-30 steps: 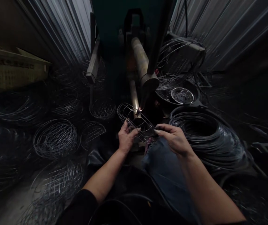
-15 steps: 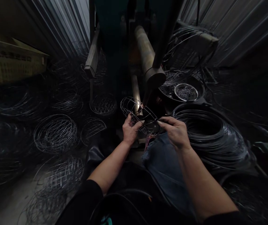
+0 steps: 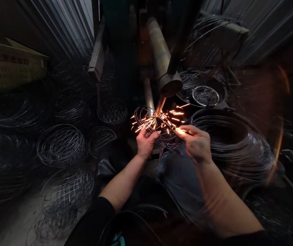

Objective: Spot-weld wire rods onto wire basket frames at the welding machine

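Observation:
A round wire basket (image 3: pixel 170 146) is held tilted at the spot welder's electrodes. My left hand (image 3: pixel 146 144) grips its near left rim between thumb and fingers. On the right, my right hand (image 3: pixel 197 140) pinches at the basket's right side; the wire in its fingertips is partly lost in glare. The upper electrode (image 3: pixel 161 104) comes down from the thick upper arm (image 3: pixel 170 85) to the wire. Below it the lower arm (image 3: pixel 148 94) reaches under the basket. Bright orange sparks (image 3: pixel 175 119) spray outward from the contact point, over both hands' fingertips.
Several round wire grids (image 3: pixel 61 145) lie stacked at the left. A large wire coil (image 3: pixel 228 140) sits right of my right hand. Behind it, a dark tub holds a small bowl (image 3: pixel 205 95) of metal bits. A yellow crate (image 3: pixel 13 68) stands far left.
The upper electrode has come down onto the wire and sparks have burst out. Both hands keep their hold on the basket, with a slight shift to the right in view.

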`<action>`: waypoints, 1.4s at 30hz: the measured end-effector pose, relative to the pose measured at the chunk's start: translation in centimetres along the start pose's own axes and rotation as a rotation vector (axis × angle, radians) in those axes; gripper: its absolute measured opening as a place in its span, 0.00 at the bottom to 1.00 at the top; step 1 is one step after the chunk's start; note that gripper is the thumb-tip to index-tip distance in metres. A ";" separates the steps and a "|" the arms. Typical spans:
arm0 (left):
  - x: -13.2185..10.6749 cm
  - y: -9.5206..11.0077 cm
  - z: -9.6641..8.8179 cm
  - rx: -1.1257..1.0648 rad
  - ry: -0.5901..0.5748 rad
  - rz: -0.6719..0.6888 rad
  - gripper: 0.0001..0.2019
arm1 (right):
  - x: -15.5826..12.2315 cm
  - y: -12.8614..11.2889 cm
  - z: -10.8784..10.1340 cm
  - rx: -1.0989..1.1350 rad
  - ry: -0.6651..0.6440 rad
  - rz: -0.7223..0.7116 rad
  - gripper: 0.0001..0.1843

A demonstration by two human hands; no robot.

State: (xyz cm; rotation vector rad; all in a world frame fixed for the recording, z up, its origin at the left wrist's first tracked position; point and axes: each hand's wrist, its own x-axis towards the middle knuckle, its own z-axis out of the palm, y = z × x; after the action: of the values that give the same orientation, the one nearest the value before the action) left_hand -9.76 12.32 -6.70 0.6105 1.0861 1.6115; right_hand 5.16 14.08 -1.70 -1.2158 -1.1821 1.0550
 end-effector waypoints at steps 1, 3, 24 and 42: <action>-0.1 0.0 0.1 -0.008 -0.002 -0.007 0.28 | -0.1 -0.1 0.0 -0.010 -0.003 0.007 0.07; -0.2 0.2 0.2 -0.018 0.002 -0.030 0.30 | -0.1 -0.2 -0.1 -0.039 -0.017 0.009 0.07; 0.8 1.9 -0.1 -0.080 0.073 -0.186 0.33 | 1.9 -2.0 2.5 -0.061 -0.044 0.029 0.09; 2.1 3.7 -1.1 -0.098 0.096 -0.311 0.28 | 1.4 -2.3 2.6 0.020 -0.116 0.030 0.08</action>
State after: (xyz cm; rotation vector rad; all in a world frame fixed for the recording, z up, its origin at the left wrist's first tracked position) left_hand -13.11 13.76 -4.26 0.2854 1.1050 1.4232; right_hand 2.65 15.61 0.68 -1.1735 -1.2422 1.1699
